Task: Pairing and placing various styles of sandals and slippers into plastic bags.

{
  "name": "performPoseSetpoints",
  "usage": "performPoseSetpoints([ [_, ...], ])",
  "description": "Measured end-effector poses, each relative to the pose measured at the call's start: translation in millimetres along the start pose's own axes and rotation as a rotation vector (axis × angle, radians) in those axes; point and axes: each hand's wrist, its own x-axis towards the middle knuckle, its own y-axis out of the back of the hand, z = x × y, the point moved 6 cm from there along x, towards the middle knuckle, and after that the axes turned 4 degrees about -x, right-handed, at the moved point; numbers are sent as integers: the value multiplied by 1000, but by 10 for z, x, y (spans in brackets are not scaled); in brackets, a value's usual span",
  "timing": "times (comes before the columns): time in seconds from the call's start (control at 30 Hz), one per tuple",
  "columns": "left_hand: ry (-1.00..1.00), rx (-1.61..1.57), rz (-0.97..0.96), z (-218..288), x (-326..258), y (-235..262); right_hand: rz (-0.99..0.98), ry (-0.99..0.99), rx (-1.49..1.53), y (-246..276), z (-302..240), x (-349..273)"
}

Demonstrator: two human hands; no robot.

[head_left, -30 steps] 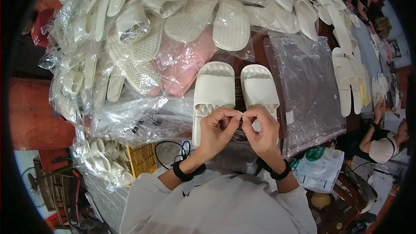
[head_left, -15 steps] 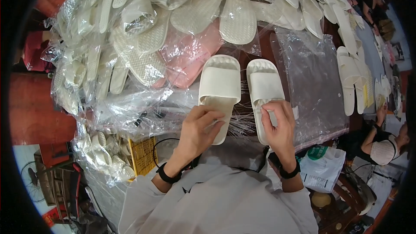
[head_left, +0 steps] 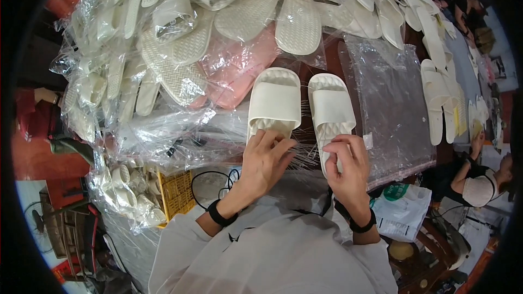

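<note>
Two cream slide slippers lie side by side before me, toes pointing away. Over the heel end of the left slipper (head_left: pixel 276 99) is my left hand (head_left: pixel 267 160), its fingers bent and apart, hiding most of the heel. My right hand (head_left: pixel 347 164) rests at the heel part of the right slipper (head_left: pixel 333 108), with loosely curled fingers and a gap between thumb and forefinger. I see nothing held in either hand. A spray of thin, clear strands (head_left: pixel 306 155) shows between the slippers, partly behind my left hand.
Bagged cream slippers (head_left: pixel 177 60) pile up at far left, with a pink pair (head_left: pixel 237 79) among them. Flat clear bags (head_left: pixel 389 103) lie to the right. A yellow crate (head_left: pixel 177 191) stands at lower left. Co-workers sit at right, near more slippers (head_left: pixel 436 100).
My left hand has moved right and its fingers have spread over the heel. The fingers of my right hand have loosened from a pinch. The slippers have barely moved.
</note>
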Motion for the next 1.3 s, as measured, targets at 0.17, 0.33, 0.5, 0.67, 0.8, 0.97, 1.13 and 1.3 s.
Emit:
performPoseSetpoints([
  [0.17, -29, 11, -44, 19, 25, -82, -135, 97, -90, -143, -11, 59],
  [0.33, -93, 33, -46, 36, 51, -189, -221, 98, -165, -233, -2, 73],
  [0.5, -134, 38, -47, 80, 125, -201, -229, 106, -122, -250, 38, 60],
  [0.67, 57, -294, -77, 19, 198, -93, -150, 100, 37, -200, 53, 85],
  [0.8, 147, -453, -87, -39, 194, -70, -50, 121, 164, -151, 22, 145],
  [0.97, 287, -544, -60, 32, 235, 52, -51, 118, 218, -182, 14, 178],
  [1.13, 163, -541, -1, 11, 220, 47, -42, 134, 212, -182, -51, 202],
  [1.3, 233, -647, -40, -61, 180, -11, -24, 95, 261, -179, -48, 215],
])
